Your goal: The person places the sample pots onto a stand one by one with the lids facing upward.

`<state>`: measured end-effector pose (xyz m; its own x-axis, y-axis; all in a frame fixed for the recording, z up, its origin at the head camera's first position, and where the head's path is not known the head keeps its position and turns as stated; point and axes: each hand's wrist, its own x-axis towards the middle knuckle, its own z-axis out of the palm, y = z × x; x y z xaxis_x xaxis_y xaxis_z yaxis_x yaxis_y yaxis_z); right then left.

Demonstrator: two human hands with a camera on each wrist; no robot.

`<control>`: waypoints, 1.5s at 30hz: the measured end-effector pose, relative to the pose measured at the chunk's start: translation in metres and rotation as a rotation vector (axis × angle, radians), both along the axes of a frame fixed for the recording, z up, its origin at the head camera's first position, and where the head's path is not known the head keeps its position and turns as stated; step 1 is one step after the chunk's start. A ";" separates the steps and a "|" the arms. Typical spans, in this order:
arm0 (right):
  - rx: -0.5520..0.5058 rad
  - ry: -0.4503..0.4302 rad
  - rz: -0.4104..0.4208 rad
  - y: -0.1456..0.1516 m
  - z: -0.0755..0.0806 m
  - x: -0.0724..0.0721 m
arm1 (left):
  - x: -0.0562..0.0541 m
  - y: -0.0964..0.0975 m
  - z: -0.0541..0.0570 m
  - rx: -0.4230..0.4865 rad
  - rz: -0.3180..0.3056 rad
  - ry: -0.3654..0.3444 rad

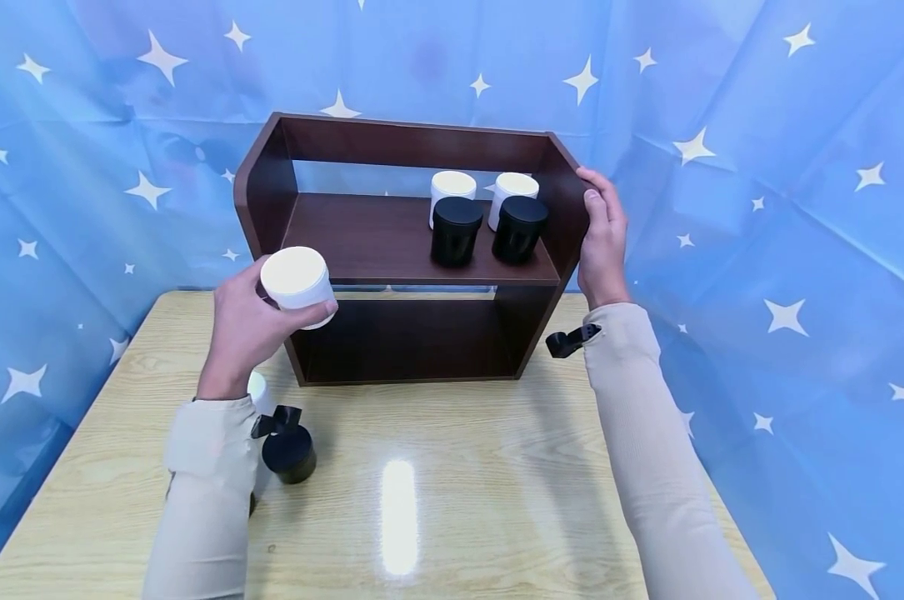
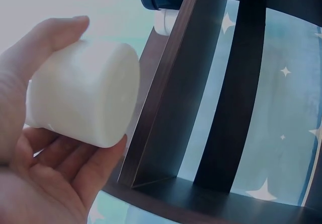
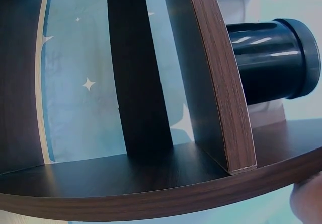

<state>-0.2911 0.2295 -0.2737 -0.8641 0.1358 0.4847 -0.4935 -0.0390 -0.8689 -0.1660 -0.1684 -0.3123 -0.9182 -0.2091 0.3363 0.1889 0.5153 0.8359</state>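
My left hand [image 1: 245,321] grips a white lidded jar [image 1: 298,287] by its sides, in front of the shelf's left end. In the left wrist view the thumb lies over the white jar [image 2: 85,93] and the fingers curl under it. A dark brown two-tier shelf [image 1: 422,281] stands on the table. At its right side panel, my right hand [image 1: 603,242] holds the outer edge, fingertips over the top. Only a bit of that hand [image 3: 308,200] shows in the right wrist view. On the upper tier's right half sit two black jars [image 1: 455,233] before two white jars [image 1: 452,185].
Beneath my left forearm, a black jar [image 1: 290,457] stands on the wooden table [image 1: 466,492], with a white jar [image 1: 258,392] partly hidden behind the wrist. Blue star-patterned cloth [image 1: 759,208] hangs behind and at both sides.
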 end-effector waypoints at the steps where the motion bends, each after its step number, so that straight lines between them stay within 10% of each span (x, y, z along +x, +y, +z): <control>1: 0.001 -0.002 -0.001 0.000 0.000 0.000 | -0.002 0.001 0.000 0.016 -0.005 0.009; 20: -0.007 0.018 0.006 0.001 -0.002 -0.002 | -0.029 0.018 0.000 0.208 -0.015 0.097; 32: -0.005 0.014 0.003 -0.001 -0.002 -0.002 | -0.049 0.025 0.007 0.165 -0.036 0.108; 45: 0.000 0.015 0.001 0.000 -0.002 -0.002 | -0.068 0.032 0.014 0.031 0.079 0.080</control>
